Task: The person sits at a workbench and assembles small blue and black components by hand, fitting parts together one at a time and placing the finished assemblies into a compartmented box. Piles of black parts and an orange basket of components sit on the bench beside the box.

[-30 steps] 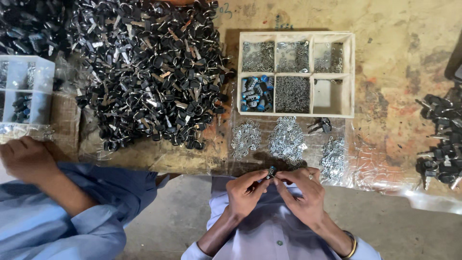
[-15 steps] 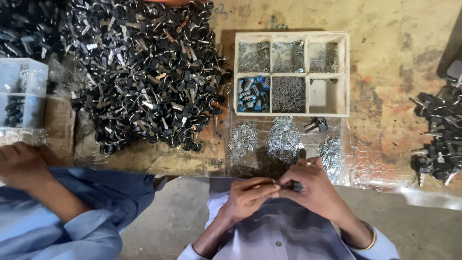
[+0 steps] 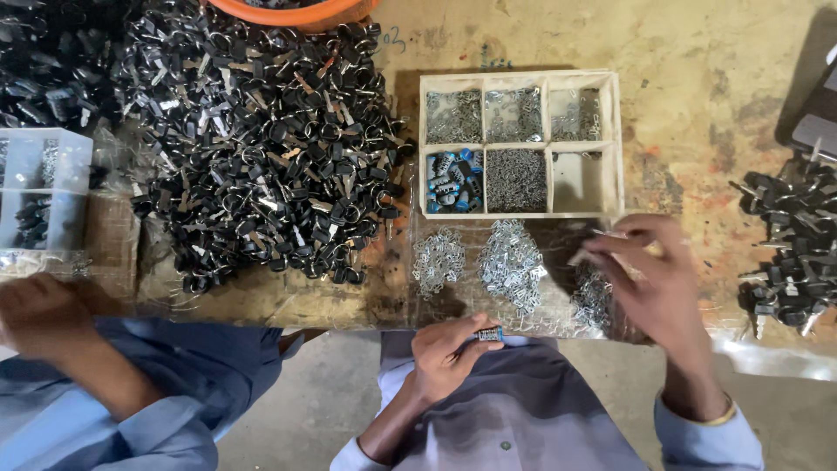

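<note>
Below, three clip heaps (image 3: 510, 269), six-compartment tray (image 3: 617, 139).

The right hand (image 3: 649, 275) is motion-blurred; the orange bowl (image 3: 292, 10) is cut off by the top edge.

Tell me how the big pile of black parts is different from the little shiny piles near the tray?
The black parts pile is wide and heaped high; the shiny metal clip piles are small and flat. The black pile is dark with some silver bits mixed in; the clip piles are all silvery. The right hand hovers by the clip piles, while no hand is at the black pile. Both lie loose on the workbench.
</note>
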`<action>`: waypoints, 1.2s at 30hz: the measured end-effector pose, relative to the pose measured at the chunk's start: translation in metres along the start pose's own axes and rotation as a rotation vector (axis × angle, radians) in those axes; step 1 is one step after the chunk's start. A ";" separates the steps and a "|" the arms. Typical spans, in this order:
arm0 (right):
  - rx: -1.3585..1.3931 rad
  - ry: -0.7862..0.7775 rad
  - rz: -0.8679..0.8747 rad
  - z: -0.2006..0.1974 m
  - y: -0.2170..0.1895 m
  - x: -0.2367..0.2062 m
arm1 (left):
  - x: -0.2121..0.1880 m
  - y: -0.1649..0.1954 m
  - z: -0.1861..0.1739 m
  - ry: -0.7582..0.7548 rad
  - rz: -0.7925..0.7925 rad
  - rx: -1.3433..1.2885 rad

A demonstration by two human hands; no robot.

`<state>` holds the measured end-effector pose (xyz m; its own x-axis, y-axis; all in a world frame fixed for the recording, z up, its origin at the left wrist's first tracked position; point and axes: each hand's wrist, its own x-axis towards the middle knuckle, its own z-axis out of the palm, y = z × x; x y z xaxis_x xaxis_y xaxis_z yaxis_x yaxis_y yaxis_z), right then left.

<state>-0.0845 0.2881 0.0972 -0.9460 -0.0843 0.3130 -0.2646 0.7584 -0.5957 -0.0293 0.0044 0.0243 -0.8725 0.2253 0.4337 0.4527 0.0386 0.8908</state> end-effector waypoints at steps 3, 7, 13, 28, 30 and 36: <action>0.357 0.194 0.044 -0.013 0.014 -0.029 | -0.004 0.001 -0.002 -0.011 -0.125 0.009; 1.670 0.066 0.184 -0.003 0.042 -0.058 | -0.004 0.001 0.000 0.041 -0.229 -0.091; 1.173 0.048 0.348 0.055 0.002 -0.087 | -0.001 0.006 0.005 0.013 -0.339 -0.298; 0.628 -0.257 -0.320 0.049 -0.035 -0.064 | -0.005 0.015 -0.006 0.053 -0.951 -0.918; 0.659 -0.250 -0.323 0.049 -0.033 -0.067 | -0.003 0.015 -0.007 0.020 -0.978 -0.953; 0.774 -0.128 -0.016 0.051 -0.033 -0.071 | -0.002 0.016 -0.007 0.117 -0.864 -0.949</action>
<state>-0.0177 0.2357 0.0568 -0.9429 -0.2010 0.2658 -0.2886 0.0941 -0.9528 -0.0211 -0.0022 0.0388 -0.8483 0.3863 -0.3622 -0.5290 -0.5865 0.6133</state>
